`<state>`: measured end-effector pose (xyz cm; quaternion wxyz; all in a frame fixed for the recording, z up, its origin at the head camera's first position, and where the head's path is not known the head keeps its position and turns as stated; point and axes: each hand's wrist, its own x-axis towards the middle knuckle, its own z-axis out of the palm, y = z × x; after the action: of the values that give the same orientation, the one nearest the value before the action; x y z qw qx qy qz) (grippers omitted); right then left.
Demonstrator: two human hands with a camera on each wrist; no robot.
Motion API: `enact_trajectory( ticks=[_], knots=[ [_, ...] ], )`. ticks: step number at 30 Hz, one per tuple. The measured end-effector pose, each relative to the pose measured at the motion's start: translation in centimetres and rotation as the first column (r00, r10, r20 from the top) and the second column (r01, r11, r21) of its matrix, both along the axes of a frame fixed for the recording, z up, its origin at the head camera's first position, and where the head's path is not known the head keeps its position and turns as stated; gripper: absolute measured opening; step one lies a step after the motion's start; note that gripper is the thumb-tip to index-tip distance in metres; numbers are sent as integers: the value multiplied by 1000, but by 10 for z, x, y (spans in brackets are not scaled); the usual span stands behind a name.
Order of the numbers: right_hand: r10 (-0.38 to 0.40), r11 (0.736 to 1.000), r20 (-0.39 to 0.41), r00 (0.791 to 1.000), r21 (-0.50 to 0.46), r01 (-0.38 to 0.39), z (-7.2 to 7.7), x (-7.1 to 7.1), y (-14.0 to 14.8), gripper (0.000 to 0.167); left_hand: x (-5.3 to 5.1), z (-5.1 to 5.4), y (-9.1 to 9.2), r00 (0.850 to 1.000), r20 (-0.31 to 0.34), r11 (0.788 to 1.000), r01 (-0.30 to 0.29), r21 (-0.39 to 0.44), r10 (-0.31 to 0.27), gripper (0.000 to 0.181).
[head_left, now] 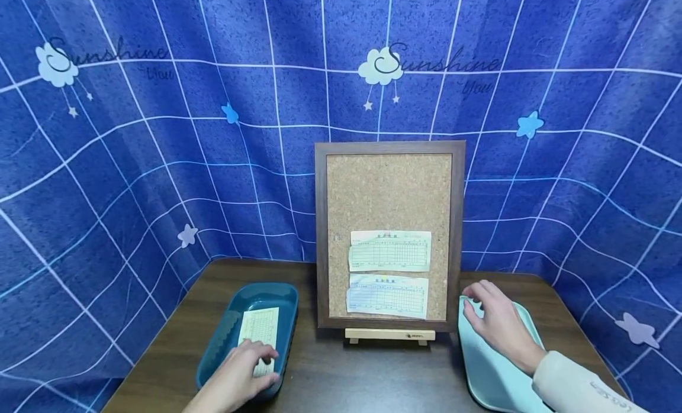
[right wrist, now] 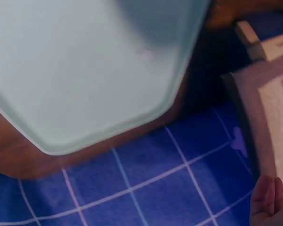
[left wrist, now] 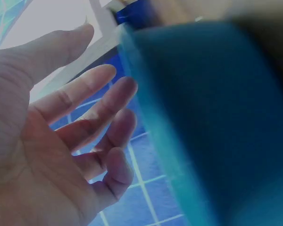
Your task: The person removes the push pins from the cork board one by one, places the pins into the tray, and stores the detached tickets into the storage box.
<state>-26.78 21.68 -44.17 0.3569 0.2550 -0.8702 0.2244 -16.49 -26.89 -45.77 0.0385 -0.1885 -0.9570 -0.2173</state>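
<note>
On the desk (head_left: 362,377), between two trays, a framed corkboard (head_left: 389,194) stands on a small wooden stand (head_left: 389,335), with two printed slips up on its lower half: a green slip (head_left: 390,250) and, just below it, a blue slip (head_left: 388,294). Those two look finished. Inside the dark blue tray (head_left: 226,330) lies a pale yellow slip (head_left: 263,324), so at least this one appears left to go up; whether more lie under it cannot be told. The upper half of the cork is bare.

Over the dark blue tray, the left hand (head_left: 240,371) is loosely curved, its thumb apart from the fingers and pinching nothing; it covers part of the pale yellow slip in the head view, and contact with the paper cannot be made out. The right hand (head_left: 498,318) is over the light blue tray (head_left: 490,368), fingers softly bent and thumb apart, with nothing visible in it. A tiny pinkish spot (right wrist: 146,54) shows on that tray, too blurred to name. My judgement is that the work is partway along.
</note>
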Motion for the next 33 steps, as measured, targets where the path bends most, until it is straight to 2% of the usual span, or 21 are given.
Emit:
enact_trajectory(
  ticks=[5, 11, 14, 19, 24, 33],
  knots=[
    [16, 1000, -14, 1000, 20, -16, 17, -4, -10, 18, -19, 20, 15, 995, -92, 999, -46, 26, 48, 18],
    [51, 997, -4, 999, 62, -50, 33, -8, -24, 15, -44, 31, 32, 975, -198, 994, -87, 65, 98, 13],
    [72, 995, -14, 997, 77, -71, 42, -12, -31, 15, -52, 39, 40, 967, -216, 989, -113, 97, 131, 11],
    [111, 990, -27, 993, 96, -108, 54, -17, -40, 16, -63, 52, 52, 963, -210, 980, -138, 141, 166, 8],
    [113, 985, -6, 994, 129, -111, 63, -22, -51, 17, -75, 58, 63, 965, -209, 979, -125, 158, 157, 12],
    [98, 979, 36, 995, 177, -103, 76, -28, -67, 20, -95, 67, 85, 956, -270, 979, -64, 193, 116, 15]
  ],
)
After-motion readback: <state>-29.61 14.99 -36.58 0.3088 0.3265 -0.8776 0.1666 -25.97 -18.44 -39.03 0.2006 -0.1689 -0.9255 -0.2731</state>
